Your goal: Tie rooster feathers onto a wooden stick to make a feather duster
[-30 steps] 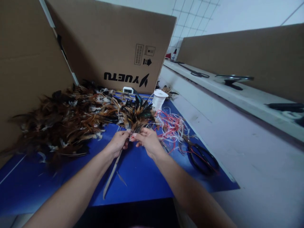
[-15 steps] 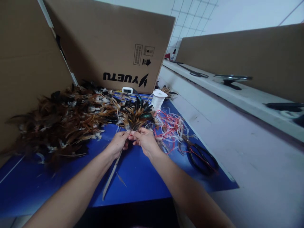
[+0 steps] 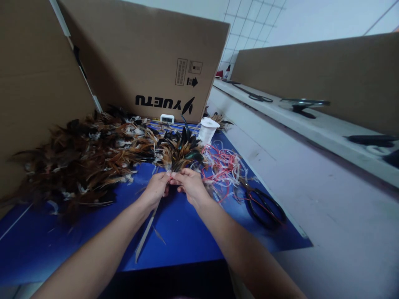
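Note:
My left hand (image 3: 156,188) is closed, thumb and fingers pinching the base of a bundle of brown and dark green feathers (image 3: 178,150). From under that hand a thin pale strip, perhaps a stick (image 3: 144,236), slants toward the near table edge; whether it joins the bundle is hidden. My right hand (image 3: 191,186) meets the left one at the bundle's base, its thumb and forefinger pinched together. A bit of red, looking like string, shows between the fingertips. Just right of the bundle lies a tangle of red and clear strings (image 3: 222,166).
A large heap of loose feathers (image 3: 84,162) covers the left of the blue table (image 3: 183,232). Black-handled scissors (image 3: 266,207) lie at the right edge. Behind stand a white spool (image 3: 207,129), a small digital display (image 3: 167,119) and a cardboard box (image 3: 140,54). A white ledge (image 3: 280,110) holds tools.
My fingers have shifted slightly at the bundle's base, the right fingertips drawing closer in. The feathers have turned a little. Nothing was let go.

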Action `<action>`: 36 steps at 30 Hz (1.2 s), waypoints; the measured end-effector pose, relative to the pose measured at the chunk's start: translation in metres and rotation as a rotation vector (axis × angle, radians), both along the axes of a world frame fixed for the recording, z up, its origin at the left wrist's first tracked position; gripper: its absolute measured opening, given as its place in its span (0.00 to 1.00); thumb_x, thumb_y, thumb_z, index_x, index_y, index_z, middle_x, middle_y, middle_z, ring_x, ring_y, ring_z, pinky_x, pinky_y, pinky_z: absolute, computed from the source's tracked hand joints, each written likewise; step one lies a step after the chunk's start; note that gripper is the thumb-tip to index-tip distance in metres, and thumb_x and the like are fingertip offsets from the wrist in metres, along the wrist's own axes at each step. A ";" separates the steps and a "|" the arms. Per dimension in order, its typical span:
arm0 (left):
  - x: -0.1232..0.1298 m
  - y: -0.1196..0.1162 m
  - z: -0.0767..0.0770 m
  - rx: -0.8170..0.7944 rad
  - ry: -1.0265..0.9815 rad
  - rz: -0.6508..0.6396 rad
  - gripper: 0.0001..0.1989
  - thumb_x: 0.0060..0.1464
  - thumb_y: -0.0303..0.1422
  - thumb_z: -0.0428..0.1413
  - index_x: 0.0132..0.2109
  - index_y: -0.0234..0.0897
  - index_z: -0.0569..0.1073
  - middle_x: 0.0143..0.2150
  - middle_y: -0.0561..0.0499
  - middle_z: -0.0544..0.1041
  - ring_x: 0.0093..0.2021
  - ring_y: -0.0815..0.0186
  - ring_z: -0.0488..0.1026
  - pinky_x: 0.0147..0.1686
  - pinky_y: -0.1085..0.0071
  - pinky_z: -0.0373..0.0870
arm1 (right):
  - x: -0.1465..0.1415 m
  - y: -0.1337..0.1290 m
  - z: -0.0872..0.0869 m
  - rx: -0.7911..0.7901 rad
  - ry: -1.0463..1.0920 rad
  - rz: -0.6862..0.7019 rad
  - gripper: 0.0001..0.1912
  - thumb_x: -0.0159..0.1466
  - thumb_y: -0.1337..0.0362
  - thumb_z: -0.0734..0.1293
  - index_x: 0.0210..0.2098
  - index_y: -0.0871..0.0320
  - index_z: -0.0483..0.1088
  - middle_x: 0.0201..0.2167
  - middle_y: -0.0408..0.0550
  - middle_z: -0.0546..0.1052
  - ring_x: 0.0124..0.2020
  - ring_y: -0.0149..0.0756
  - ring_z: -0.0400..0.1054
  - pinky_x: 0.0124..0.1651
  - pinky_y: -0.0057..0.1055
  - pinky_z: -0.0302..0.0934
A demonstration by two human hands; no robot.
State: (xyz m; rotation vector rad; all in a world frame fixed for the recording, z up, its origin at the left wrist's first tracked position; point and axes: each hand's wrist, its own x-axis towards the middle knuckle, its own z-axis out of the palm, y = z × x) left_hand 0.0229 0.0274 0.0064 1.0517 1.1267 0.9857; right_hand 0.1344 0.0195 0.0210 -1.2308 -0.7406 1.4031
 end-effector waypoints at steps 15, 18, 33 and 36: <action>-0.001 -0.002 -0.007 0.133 0.167 -0.032 0.19 0.49 0.47 0.55 0.35 0.32 0.73 0.14 0.57 0.62 0.14 0.73 0.57 0.16 0.76 0.49 | 0.001 0.002 -0.003 -0.027 0.052 -0.033 0.17 0.41 0.66 0.74 0.20 0.59 0.59 0.13 0.36 0.68 0.17 0.28 0.67 0.14 0.19 0.54; -0.001 -0.001 -0.009 0.131 0.155 -0.027 0.18 0.49 0.45 0.55 0.35 0.32 0.73 0.14 0.58 0.62 0.14 0.74 0.56 0.15 0.76 0.49 | 0.003 0.002 -0.004 -0.044 0.050 -0.015 0.17 0.43 0.67 0.74 0.21 0.59 0.60 0.14 0.38 0.69 0.17 0.28 0.68 0.14 0.19 0.55; 0.002 0.000 -0.004 0.013 0.061 0.009 0.16 0.53 0.42 0.53 0.25 0.34 0.65 0.13 0.60 0.56 0.13 0.77 0.51 0.13 0.79 0.46 | 0.018 -0.005 0.002 -0.051 -0.224 0.107 0.13 0.52 0.66 0.69 0.34 0.60 0.63 0.23 0.46 0.75 0.24 0.34 0.73 0.17 0.21 0.56; 0.001 0.000 -0.006 0.019 0.065 0.020 0.17 0.52 0.42 0.53 0.24 0.34 0.66 0.13 0.59 0.56 0.12 0.77 0.51 0.14 0.78 0.47 | 0.019 -0.013 0.006 0.193 -0.520 -0.034 0.14 0.53 0.64 0.68 0.38 0.60 0.66 0.24 0.44 0.74 0.25 0.32 0.71 0.24 0.25 0.61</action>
